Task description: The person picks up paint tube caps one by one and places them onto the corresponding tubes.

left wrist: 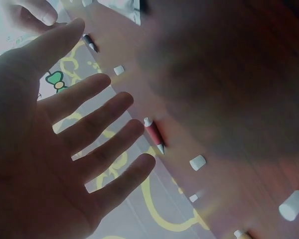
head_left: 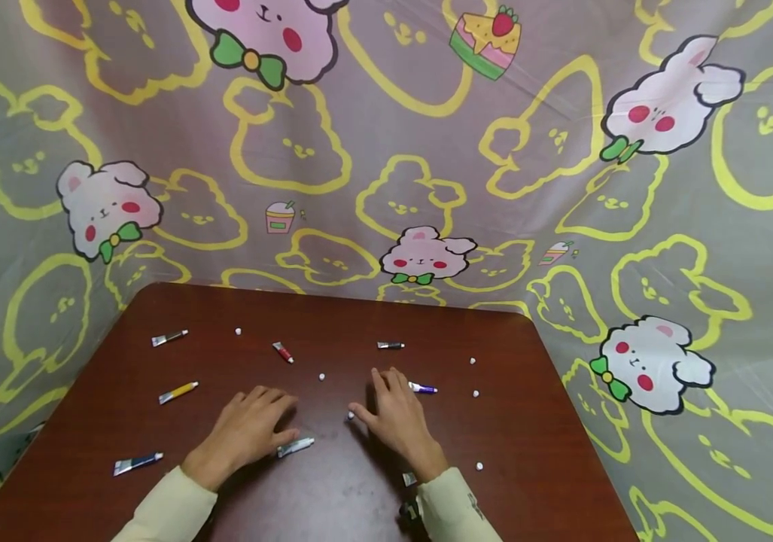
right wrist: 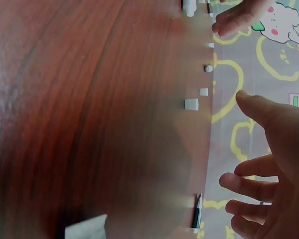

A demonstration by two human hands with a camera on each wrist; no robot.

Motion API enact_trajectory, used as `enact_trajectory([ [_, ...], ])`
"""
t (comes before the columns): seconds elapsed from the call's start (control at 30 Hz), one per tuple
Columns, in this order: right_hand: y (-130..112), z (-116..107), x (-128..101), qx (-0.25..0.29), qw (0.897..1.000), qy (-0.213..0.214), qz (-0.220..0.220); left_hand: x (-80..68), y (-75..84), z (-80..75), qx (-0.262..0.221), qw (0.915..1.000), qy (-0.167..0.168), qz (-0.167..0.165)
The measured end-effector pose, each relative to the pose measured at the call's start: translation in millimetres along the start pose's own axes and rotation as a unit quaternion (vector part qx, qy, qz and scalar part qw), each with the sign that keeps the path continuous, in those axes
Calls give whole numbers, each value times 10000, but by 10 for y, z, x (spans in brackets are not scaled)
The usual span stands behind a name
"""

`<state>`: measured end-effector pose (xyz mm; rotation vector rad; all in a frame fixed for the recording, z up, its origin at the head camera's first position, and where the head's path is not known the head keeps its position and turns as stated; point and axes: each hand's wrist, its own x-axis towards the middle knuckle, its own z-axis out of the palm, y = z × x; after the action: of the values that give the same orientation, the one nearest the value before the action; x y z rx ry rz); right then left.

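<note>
Seen from the head camera: two hands laid flat on a dark red-brown table [head_left: 528,452], low in the centre of the frame. Left hand [head_left: 247,429] spread palm down, fingers straight and relaxed, holding nothing; thumb tip just beside a silver paint tube [head_left: 294,447] lying near the bottom centre, contact too close to call. Right hand [head_left: 396,414] likewise open and flat, gripping nothing, thumb tip next to a small white cap [head_left: 350,415] at mid-frame. Purple-tipped tube [head_left: 422,388] just right of the right hand's fingers.

Scattered across the tabletop: a red tube [head_left: 283,352] above the left hand, a dark tube [head_left: 390,345] above the right hand, a yellow tube [head_left: 178,392] at left centre, a silver tube [head_left: 169,338] toward the upper left of the table, a blue-and-white tube [head_left: 137,464] at lower left. More loose white caps dotted about, among them one [head_left: 321,376] between the hands and one [head_left: 479,467] at lower right. Cream sleeves [head_left: 169,512] at the bottom edge.

From the left wrist camera: palm and splayed fingers [left wrist: 89,129] filling the left of the frame, nothing in the grasp, red tube [left wrist: 153,134] at centre beyond the fingertips. From the right wrist camera: open fingers [right wrist: 269,149] at right, a white cap [right wrist: 191,104] at mid-frame.

Behind the table, a grey cloth backdrop [head_left: 562,188] printed with pink bears and yellow outlines.
</note>
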<state>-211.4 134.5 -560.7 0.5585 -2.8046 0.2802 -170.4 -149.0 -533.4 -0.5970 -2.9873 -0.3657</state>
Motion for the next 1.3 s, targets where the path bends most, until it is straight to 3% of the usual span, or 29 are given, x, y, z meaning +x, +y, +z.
enact_trajectory([
  [0.23,-94,40,-20,80,9998,109,-170,-40,16,69,21,9997,244,55],
  [0.53,-185,70,-42,-79,9991,140,-382,-49,52,172,106,9974,595,391],
  [0.93,-246,129,-50,-162,9992,-103,-361,-61,49,285,100,9968,636,465],
  [1.3,-248,182,-38,-113,9993,-52,-349,-70,42,336,9,9968,658,453],
])
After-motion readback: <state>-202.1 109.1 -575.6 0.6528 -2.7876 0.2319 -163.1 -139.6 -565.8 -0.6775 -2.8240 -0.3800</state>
